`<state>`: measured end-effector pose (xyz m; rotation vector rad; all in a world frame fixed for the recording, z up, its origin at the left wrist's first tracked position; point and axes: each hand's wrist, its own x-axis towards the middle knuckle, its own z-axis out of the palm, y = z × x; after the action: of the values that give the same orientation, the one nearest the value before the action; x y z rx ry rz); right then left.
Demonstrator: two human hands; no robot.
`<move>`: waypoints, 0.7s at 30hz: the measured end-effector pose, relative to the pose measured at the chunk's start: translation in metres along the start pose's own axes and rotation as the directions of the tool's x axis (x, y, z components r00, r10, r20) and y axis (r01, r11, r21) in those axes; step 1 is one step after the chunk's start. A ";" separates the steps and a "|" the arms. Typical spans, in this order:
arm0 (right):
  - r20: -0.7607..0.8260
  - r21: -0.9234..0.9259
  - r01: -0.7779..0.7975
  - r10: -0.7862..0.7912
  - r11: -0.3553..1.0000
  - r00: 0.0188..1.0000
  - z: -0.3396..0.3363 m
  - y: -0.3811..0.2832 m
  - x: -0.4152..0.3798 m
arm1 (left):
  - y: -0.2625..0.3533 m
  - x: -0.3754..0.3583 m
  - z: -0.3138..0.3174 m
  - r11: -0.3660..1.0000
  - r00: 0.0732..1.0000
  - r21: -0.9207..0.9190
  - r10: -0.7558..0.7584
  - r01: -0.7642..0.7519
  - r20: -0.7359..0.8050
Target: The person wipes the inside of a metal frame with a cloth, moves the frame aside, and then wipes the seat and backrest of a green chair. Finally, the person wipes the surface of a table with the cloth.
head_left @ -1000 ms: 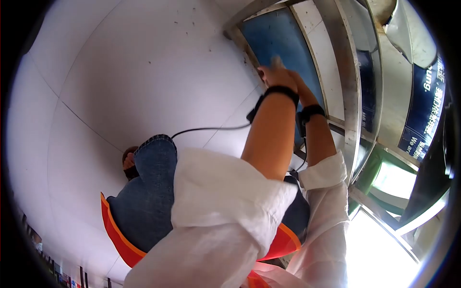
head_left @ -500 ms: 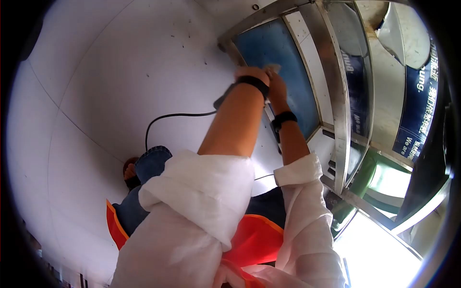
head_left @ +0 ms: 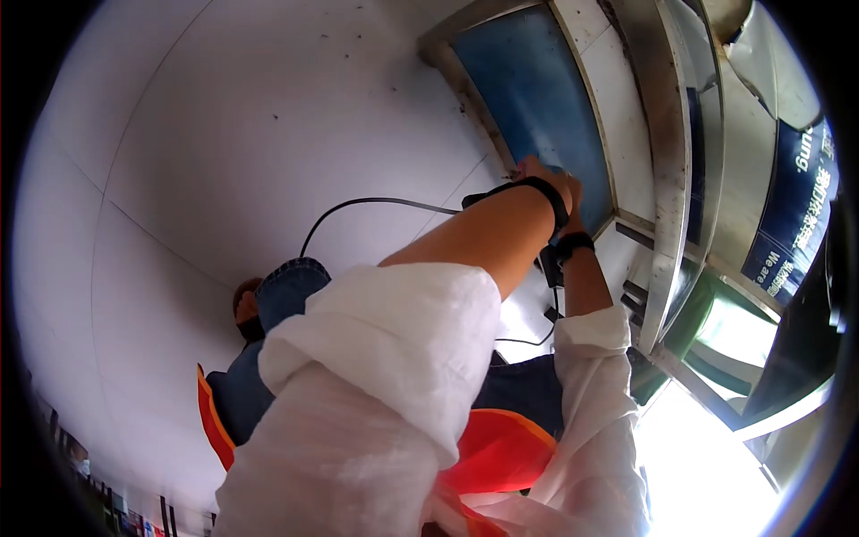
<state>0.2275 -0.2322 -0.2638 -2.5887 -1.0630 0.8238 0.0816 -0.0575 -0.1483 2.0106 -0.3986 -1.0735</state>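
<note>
My left hand (head_left: 540, 170) is at the lower part of a blue panel (head_left: 537, 80) in a metal frame, its fingers curled and partly hidden by my own wrist. Close against it, my right hand (head_left: 574, 191) also looks closed, mostly behind the left wrist. A small pale scrap shows at the fingers; its kind cannot be made out. Each wrist wears a black strap. A dark device (head_left: 474, 199) with a black cable (head_left: 358, 200) sits by the left wrist, and another dark device (head_left: 548, 267) hangs by the right.
Metal frame bars (head_left: 673, 179) run along the right, beside a dark blue sign (head_left: 787, 215) with white lettering. Pale tiled floor (head_left: 224, 152) with dark specks spreads to the left. A green seat-like shape (head_left: 716, 331) and bright glare (head_left: 698, 465) lie at lower right.
Both hands have moved down and to the right in view, along the blue panel toward its lower end. The view has shifted a little too. The pale scrap shows less now.
</note>
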 end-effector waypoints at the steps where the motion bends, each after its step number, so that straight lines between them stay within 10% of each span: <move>1: 0.029 0.048 0.030 -0.031 0.998 0.999 0.004 -0.012 0.005 | 0.006 -0.007 0.014 1.000 1.000 -0.006 -0.003 0.003 0.001; 3: 0.039 -0.019 0.123 -0.122 0.992 0.992 0.017 -0.038 0.023 | 0.019 -0.017 0.054 0.825 0.699 -0.559 -0.448 0.082 -0.558; 7: -0.065 -0.775 0.296 -0.537 0.559 0.841 0.067 -0.060 0.070 | -0.020 -0.004 0.054 0.803 0.547 -0.558 -0.568 0.208 -0.614; 10: -0.145 -0.556 0.397 -0.556 0.730 0.818 0.047 -0.157 0.037 | -0.059 0.042 0.042 0.790 0.323 -0.542 -0.612 0.286 -0.722; 11: -0.169 -0.567 0.557 -0.748 0.607 0.642 0.045 -0.169 0.040 | -0.092 0.098 0.037 0.713 0.614 -0.273 -0.697 0.646 -0.370; 12: -0.168 -0.559 0.570 -0.756 0.602 0.633 0.048 -0.175 0.045 | -0.084 0.070 0.046 0.701 0.602 -0.281 -0.709 0.655 -0.367; 14: -0.189 -0.026 0.348 -0.346 0.937 0.919 0.051 -0.185 0.052 | -0.040 -0.009 0.075 0.459 0.504 -0.886 -0.780 0.060 -0.370; 15: -0.189 -0.020 0.352 -0.350 0.936 0.918 0.051 -0.186 0.051 | -0.037 0.003 0.087 0.617 0.311 -0.781 -0.765 0.103 -0.564; 18: -0.169 -0.072 0.317 -0.325 0.946 0.930 0.041 -0.181 0.046 | -0.035 0.016 0.092 0.695 0.198 -0.682 -0.719 0.227 -0.666; 21: -0.097 -0.158 0.273 -0.290 0.949 0.952 0.028 -0.166 0.033 | -0.051 0.040 0.093 0.793 0.354 -0.577 -0.605 0.193 -0.713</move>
<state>0.1350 -0.0905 -0.2337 -2.4759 -1.4598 0.5358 0.0258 -0.0968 -0.2388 1.9972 0.8979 -0.1610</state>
